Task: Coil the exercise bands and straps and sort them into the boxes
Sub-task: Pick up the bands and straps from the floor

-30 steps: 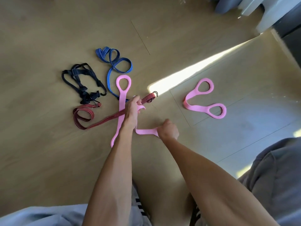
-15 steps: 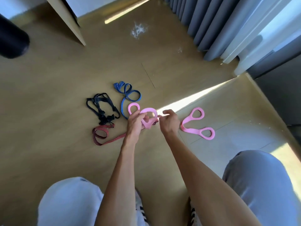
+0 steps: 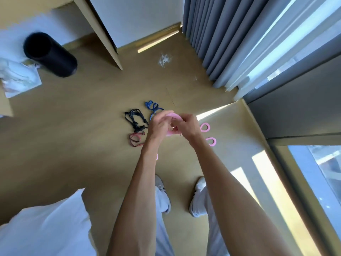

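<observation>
Both hands, left (image 3: 160, 124) and right (image 3: 186, 125), grip the pink band (image 3: 175, 116) curled between them.

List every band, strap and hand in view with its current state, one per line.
Left hand: raised, gripping the pink band.
Right hand: raised, gripping the same band.
Pink band in hands: lifted, partly coiled between both hands.
Second pink band: loose on the floor, uncoiled.
Blue strap: on the floor, uncoiled.
Black strap: on the floor, tangled.
Red strap: on the floor, loosely looped.
</observation>
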The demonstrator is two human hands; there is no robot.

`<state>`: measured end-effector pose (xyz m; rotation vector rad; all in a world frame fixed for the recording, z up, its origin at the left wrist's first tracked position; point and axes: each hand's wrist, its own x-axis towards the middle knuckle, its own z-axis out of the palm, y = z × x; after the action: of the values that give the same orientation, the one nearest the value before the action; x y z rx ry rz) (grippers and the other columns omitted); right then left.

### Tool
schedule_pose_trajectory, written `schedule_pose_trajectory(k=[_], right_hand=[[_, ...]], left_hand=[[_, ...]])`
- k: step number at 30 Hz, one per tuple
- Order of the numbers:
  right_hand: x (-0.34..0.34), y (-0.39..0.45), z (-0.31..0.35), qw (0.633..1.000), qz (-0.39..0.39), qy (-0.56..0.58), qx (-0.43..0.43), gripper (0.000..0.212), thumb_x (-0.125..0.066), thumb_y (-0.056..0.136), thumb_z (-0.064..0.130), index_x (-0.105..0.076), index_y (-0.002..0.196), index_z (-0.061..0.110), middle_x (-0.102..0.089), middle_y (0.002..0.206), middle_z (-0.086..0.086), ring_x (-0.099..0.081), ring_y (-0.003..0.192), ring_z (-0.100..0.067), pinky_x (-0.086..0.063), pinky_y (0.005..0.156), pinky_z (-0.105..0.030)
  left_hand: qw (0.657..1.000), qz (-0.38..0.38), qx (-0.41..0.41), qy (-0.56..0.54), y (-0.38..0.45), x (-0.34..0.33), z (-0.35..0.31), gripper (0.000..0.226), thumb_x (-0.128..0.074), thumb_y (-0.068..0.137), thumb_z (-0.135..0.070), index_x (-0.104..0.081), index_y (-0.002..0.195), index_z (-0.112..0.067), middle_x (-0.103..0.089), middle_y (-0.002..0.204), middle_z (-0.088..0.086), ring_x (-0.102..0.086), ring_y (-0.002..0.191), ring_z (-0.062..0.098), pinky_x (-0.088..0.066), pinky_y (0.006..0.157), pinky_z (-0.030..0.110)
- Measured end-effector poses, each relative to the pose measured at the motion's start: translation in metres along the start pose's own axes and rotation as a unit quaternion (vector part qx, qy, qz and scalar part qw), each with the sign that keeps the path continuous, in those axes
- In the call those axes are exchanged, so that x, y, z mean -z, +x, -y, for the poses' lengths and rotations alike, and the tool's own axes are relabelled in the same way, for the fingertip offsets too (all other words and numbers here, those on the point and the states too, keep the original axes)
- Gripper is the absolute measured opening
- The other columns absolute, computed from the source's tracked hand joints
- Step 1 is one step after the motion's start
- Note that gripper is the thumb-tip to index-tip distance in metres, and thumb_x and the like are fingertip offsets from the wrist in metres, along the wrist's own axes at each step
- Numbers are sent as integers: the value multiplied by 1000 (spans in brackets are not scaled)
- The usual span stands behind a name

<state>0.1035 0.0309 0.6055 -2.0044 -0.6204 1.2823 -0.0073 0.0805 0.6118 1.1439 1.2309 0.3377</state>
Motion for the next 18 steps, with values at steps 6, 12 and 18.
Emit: schedule_pose_trajectory(k=[6,12,18], right_hand=[[60,-129,170,980,107,-125,108,27,-63,89,18,-68,63,11,-66,58,-2,-56,53,-22,-45,59,-35],[45,-211,312,946,148,-174,230,21,-75,83,14,-67,64,21,-71,65,0,-68,61,-17,-51,52,-27],[-66,-224,402,945,89,-61,310,25,-76,83,7,-64,105,5,-73,93,-11,-71,81,-24,-61,72,-38]], left_hand=[[998,32,-48,22,-121,59,-154,24,-65,78,-29,-76,98,-36,-75,106,-6,-68,100,9,-50,85,21],[983,53,-158,77,-208,155,-244,21,-64,89,-17,-74,104,-27,-77,96,-2,-72,95,16,-57,85,30],[964,-93,-248,27,-207,289,-289,5,-68,88,-10,-69,90,-6,-72,81,12,-64,71,20,-49,67,37]])
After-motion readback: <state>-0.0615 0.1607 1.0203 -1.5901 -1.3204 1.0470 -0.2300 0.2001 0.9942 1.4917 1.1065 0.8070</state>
